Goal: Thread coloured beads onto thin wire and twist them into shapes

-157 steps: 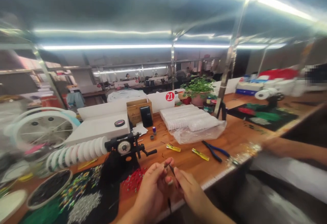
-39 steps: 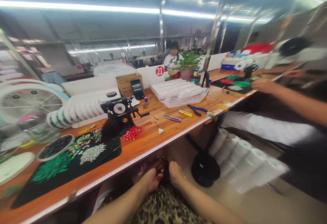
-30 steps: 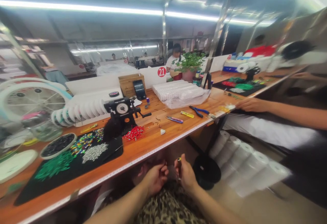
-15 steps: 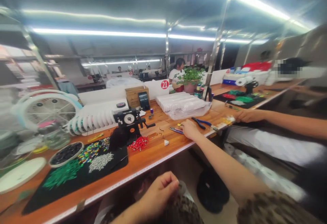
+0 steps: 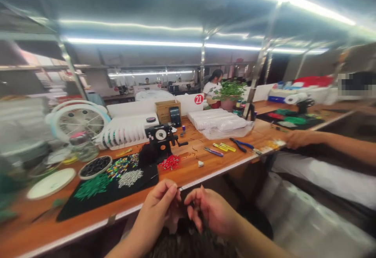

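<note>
My left hand (image 5: 160, 207) is over my lap at the bench's front edge, thumb and forefinger pinched together. A tiny dark tip shows at its fingertips; what it belongs to is too small to make out. Facing it, a short gap away, is my right hand (image 5: 210, 211), its fingers loosely curled and apart, with nothing visible held. Beyond them on the wooden bench (image 5: 188, 173) lie thin-nosed pliers or cutters (image 5: 213, 152), two yellow-handled tools (image 5: 225, 147) and blue-and-black-handled pliers (image 5: 241, 144). A small white piece (image 5: 200, 164) sits near the edge.
A black hand-cranked machine (image 5: 161, 142) stands behind red beaded pieces (image 5: 170, 162). A black mat (image 5: 88, 207) carries green, silver and multicoloured small parts, beside a bowl of black pieces (image 5: 95, 167). White spools, a fan and wrapped white packs (image 5: 217, 120) stand behind. A co-worker's hand (image 5: 296, 138) rests at right.
My right hand has left the tools on the bench and come back beside my left hand. The yellow-handled tools now show fully. My left hand has risen and moved left in the picture.
</note>
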A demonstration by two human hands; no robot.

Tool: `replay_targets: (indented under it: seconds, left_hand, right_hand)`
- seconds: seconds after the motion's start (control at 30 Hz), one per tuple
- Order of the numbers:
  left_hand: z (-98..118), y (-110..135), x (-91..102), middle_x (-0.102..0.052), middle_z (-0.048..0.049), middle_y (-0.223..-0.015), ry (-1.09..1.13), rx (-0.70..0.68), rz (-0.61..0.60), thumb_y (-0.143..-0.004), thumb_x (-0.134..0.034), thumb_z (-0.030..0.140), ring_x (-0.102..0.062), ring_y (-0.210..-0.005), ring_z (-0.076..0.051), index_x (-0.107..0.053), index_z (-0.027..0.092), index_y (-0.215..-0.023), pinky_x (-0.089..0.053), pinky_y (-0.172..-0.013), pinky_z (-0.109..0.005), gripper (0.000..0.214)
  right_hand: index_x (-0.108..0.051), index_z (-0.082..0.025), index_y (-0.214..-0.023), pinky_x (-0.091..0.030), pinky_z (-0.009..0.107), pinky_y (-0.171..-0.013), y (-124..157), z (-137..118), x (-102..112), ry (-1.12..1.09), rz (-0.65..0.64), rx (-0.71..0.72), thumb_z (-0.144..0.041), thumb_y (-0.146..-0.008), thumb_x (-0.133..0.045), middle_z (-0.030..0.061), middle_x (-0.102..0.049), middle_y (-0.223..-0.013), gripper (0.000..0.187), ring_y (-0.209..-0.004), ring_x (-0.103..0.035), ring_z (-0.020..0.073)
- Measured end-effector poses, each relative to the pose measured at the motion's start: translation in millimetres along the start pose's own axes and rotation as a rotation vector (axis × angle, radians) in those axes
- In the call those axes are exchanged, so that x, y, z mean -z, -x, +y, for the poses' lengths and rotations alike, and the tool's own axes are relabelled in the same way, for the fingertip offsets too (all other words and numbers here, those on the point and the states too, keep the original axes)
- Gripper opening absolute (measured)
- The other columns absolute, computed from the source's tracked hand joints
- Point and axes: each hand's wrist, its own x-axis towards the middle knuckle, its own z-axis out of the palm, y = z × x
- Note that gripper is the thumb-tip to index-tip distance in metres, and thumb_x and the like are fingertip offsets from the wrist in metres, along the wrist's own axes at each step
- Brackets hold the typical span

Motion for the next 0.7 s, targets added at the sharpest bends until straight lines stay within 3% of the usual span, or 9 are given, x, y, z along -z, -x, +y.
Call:
replay_targets:
  seconds: [0.1,0.2,0.3,0.5,0.7]
  left_hand:
    - [-31.2,8.5,18.8,-0.051,0.0027,-0.056,0.095,0.019,0.115,-0.077,-0.060,0.046,-0.046,-0.050,-0.009,-0.052,0.018,-0.067,-0.035,-0.049,-0.018,0.031]
    - [-64.1,15.8,37.2,-0.049,0.0041,-0.053,0.142,0.044,0.230,-0.077,-0.060,0.047,-0.040,-0.047,-0.008,-0.049,0.017,-0.066,-0.030,-0.046,-0.018,0.033]
    - [-85.8,21.0,49.0,-0.047,0.0047,-0.050,0.076,0.048,0.342,-0.075,-0.060,0.051,-0.038,-0.045,-0.008,-0.047,0.018,-0.065,-0.027,-0.045,-0.018,0.037]
    - [-98.5,22.6,54.8,-0.044,0.0054,-0.045,-0.324,-0.104,0.534,-0.082,-0.050,0.044,-0.041,-0.044,-0.012,-0.049,0.020,-0.066,-0.031,-0.049,-0.023,0.029]
    - [-104.4,15.6,56.6,-0.050,0.0036,-0.048,-0.572,-0.134,0.558,-0.086,-0.045,0.036,-0.047,-0.048,-0.015,-0.049,0.022,-0.067,-0.033,-0.053,-0.025,0.024]
  right_hand:
    - [-0.056,-0.014,-0.077,-0.023,0.016,-0.034,-1.4,-0.6,-9.5,0.295,0.085,-0.031,-0.047,-0.080,-0.060,-0.0022,-0.057,-0.058,0.034,-0.033,-0.035,0.0029]
    - [-0.055,-0.015,-0.066,-0.034,0.017,-0.047,-6.4,4.2,-18.7,0.637,0.162,0.010,-0.036,-0.081,-0.059,-0.0036,-0.054,-0.056,0.027,-0.047,-0.044,0.0065]
    - [-0.060,-0.015,-0.070,-0.042,0.023,-0.064,-13.5,15.1,-25.4,0.790,0.180,0.060,-0.033,-0.081,-0.056,0.0000,-0.062,-0.066,0.021,-0.065,-0.055,0.0129]
    - [-0.055,-0.018,-0.065,-0.042,0.025,-0.058,-31.1,30.8,-27.9,0.922,0.294,0.133,-0.033,-0.083,-0.050,0.0005,-0.063,-0.061,0.023,-0.059,-0.057,0.0155]
    - [-0.053,-0.020,-0.066,-0.042,0.025,-0.053,-38.6,31.6,-25.4,0.967,0.376,0.153,-0.032,-0.082,-0.048,0.0011,-0.063,-0.059,0.021,-0.054,-0.056,0.0157]
